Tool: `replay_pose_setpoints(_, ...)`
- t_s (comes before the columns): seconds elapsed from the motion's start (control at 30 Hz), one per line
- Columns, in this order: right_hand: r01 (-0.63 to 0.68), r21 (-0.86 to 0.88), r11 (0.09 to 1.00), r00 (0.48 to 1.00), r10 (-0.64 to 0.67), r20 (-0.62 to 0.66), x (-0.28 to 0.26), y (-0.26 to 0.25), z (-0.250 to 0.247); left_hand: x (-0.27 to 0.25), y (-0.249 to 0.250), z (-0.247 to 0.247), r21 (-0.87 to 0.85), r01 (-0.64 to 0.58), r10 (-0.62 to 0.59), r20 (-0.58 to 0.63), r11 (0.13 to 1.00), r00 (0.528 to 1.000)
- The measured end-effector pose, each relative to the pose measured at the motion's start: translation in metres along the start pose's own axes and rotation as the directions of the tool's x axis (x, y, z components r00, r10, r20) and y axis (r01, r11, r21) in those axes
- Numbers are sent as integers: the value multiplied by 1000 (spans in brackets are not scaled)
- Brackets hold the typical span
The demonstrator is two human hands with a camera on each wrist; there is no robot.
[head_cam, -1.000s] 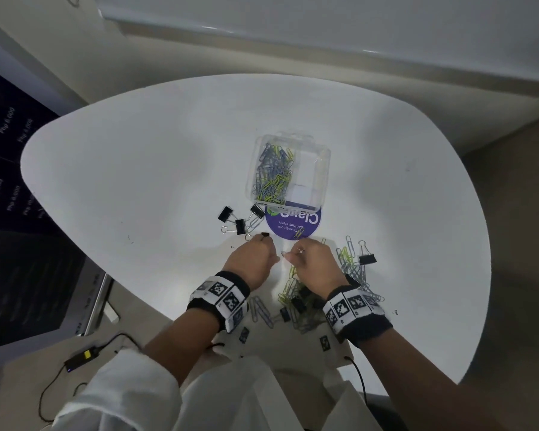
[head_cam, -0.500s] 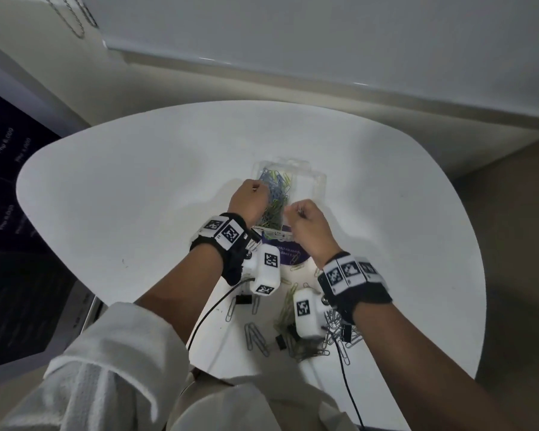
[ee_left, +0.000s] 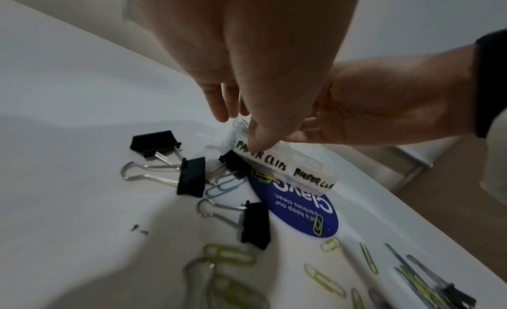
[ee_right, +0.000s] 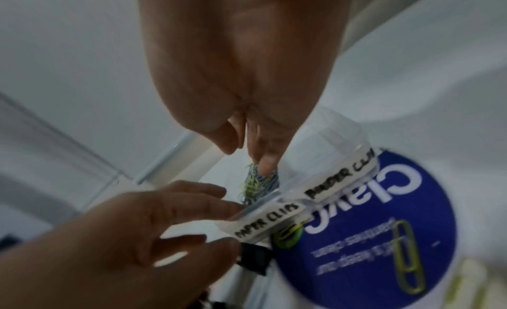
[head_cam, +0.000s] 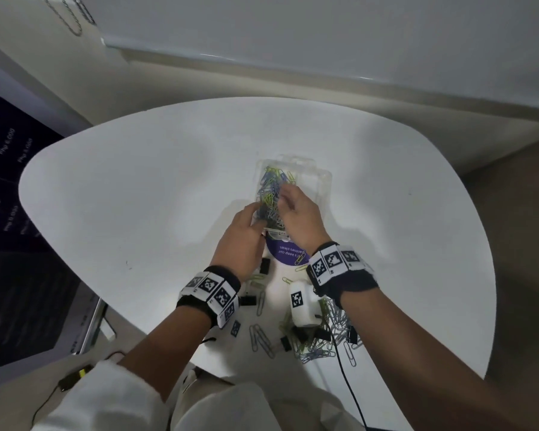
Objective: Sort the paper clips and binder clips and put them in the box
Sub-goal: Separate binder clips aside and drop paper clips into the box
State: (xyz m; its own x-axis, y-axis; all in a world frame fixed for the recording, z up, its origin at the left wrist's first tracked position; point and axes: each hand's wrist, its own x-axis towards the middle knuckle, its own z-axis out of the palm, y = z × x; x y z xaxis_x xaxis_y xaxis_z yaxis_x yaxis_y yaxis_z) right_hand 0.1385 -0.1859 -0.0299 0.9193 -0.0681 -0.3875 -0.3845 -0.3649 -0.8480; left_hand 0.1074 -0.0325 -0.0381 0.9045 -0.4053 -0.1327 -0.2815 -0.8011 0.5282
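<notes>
A clear plastic box is seen near the middle of the white desk, with its near wall labelled "PAPER CLIPS" twice. A heap of blue and green paper clips is held in its left compartment; the right compartment looks bare.

The left hand is laid against the near left corner of the box, thumb on the labelled wall and fingers spread along the left side, so the grip is a light, open one on the box. The right hand is reached over the near wall, its fingers lowered onto the heap in the left compartment; the fingers are loosely bent, and whether a clip is pinched between them cannot be told.

A round blue sticker is partly covered by the box, and a green paper clip lies on it. Black binder clips are scattered just beside the sticker, toward the desk's left edge. More loose clips are piled at the near edge, under the right wrist. Marker-printed bands are worn on both wrists.
</notes>
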Motion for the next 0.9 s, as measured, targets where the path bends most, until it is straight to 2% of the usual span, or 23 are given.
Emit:
replay_pose_setpoints(0.07, 161, -264, 951, 987, -160, 25, -11, 6, -6, -5, -1, 4, 15, 0, 0, 5, 1000, 1000)
replay_pose_setpoints(0.13, 286, -543, 790, 957, -259, 128, -24, 18, -12, -8, 0, 7, 22, 3, -3, 27, 1000, 1000)
replay_pose_setpoints(0.17, 310, -576, 757, 950, -261, 170, -29, 25, -15, -9, 1, 7, 37, 0, -2, 39, 999, 999)
replay_pose_setpoints(0.23, 324, -505, 800, 946, -269, 180, -39, 36, -20, -13, 3, 8, 41, -22, 20, 46, 999, 999)
replay_pose_setpoints(0.3, 324, -412, 852, 946, -287, 150, -47, 43, -26, -20, 6, 7, -34, -28, 28, 8, 999, 1000)
replay_pose_setpoints(0.43, 299, -404, 865, 929, -361, -86, -66, 57, -44, -42, 2, 3, -130, 56, -70, -103, 990, 992)
replay_pose_setpoints(0.5, 215, -405, 889, 931, -312, -190, -78, 70, -55, -58, -4, 5, -55, 90, -92, -49, 994, 995)
replay_pose_setpoints(0.57, 123, -464, 877, 937, -257, -237, -89, 87, -65, -75, -11, 7, 41, 136, -138, 44, 990, 990)
replay_pose_setpoints(0.67, 36, -557, 830, 975, -151, -162, -102, 107, -69, -92, -18, 10, 30, 217, -219, 158, 976, 963)
replay_pose_setpoints(0.73, 80, -569, 819, 992, -122, -37, -109, 113, -63, -94, -18, 13, 0, 233, -227, 221, 972, 948)
replay_pose_setpoints(0.83, 186, -563, 805, 983, -157, 100, -116, 114, -45, -93, -9, 17, -44, 253, -237, 221, 967, 946)
replay_pose_setpoints(0.9, 200, -479, 855, 980, -163, 118, -119, 109, -34, -93, -4, 19, -59, 242, -229, 179, 968, 957)
